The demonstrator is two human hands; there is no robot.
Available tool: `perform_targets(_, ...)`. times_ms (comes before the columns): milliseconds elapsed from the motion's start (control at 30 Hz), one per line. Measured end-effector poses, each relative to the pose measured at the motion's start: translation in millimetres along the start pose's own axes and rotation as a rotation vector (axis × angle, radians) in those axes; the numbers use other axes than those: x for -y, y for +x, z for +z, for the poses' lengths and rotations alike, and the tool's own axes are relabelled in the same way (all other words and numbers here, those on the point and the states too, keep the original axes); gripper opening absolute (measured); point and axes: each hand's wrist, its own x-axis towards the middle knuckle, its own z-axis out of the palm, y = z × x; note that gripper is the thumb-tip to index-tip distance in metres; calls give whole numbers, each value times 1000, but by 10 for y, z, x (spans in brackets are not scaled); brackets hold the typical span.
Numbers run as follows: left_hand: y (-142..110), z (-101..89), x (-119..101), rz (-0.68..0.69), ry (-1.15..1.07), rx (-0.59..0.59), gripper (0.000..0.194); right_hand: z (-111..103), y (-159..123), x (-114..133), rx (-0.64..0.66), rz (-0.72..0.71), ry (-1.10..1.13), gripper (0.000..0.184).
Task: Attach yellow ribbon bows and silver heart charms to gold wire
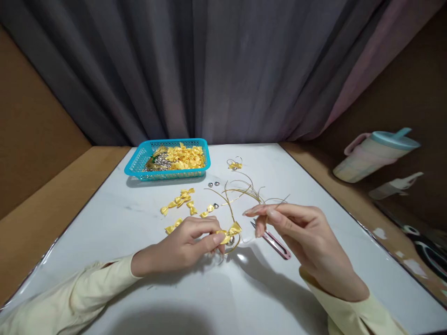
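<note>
Table point(87, 218) in a booth, person at work with both bare hands. The left hand point(186, 242) is pinched on a yellow bow point(234, 228), thumb on its near end; the bow sits just above the table, near the middle. A silver bead point(230, 241) shows right below it, and a gold cord point(231, 210) rises behind it, with a curve of cord at its lower side. Can't tell from here how these are joined.

The right hand point(303, 232) is raised just to the right of the bow, fingers bent, thumb near the fingertips. Can't tell whether it has hold of a strand. Pink snips point(281, 249) lie under it.

Handling, my guess: bow very light, soft, satin-slick, easy to crush; best taken at the knot or flat across one wing, light pinch. Cord looks thin and springy, liable to flick; hold close to the bow. Bead likely hard, small, slippery; fingertips only.

Beyond: loose bows point(192, 208) left of centre, loose cords point(257, 197) ahead of the right hand, two loose beads point(216, 184), and a blue basket point(132, 172) with more bows.
</note>
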Motion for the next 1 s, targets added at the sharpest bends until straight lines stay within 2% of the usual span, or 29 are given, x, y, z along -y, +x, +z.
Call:
perform_targets(100,-8,13,14,-16,34,-22,29,-49,44,19,30,127,175,16)
perform_targets(267,-20,30,15,-35,31,-63,30,-75,43,18,42,141,215,11)
perform_targets(333,-14,31,6,-35,17,-71,31,-62,30,20,78,181,121,17)
perform_targets(467,5,28,0,-67,3,-99,31,-27,34,13,238,273,-195,18)
perform_targets(600,17,27,31,-228,-149,-127,31,-22,43,-14,326,279,-336,29)
perform_targets(733,26,31,60,-345,-399,-193,30,-6,12,-1,326,227,-329,31)
perform_targets(833,33,37,54,-386,-516,-183,30,20,-16,27,280,207,-310,26)
perform_targets(933,35,42,48,-394,-566,-178,29,43,-35,34,232,213,-266,22)
perform_targets(1000,26,46,49,-386,-537,-177,29,59,-46,22,247,210,-222,19)
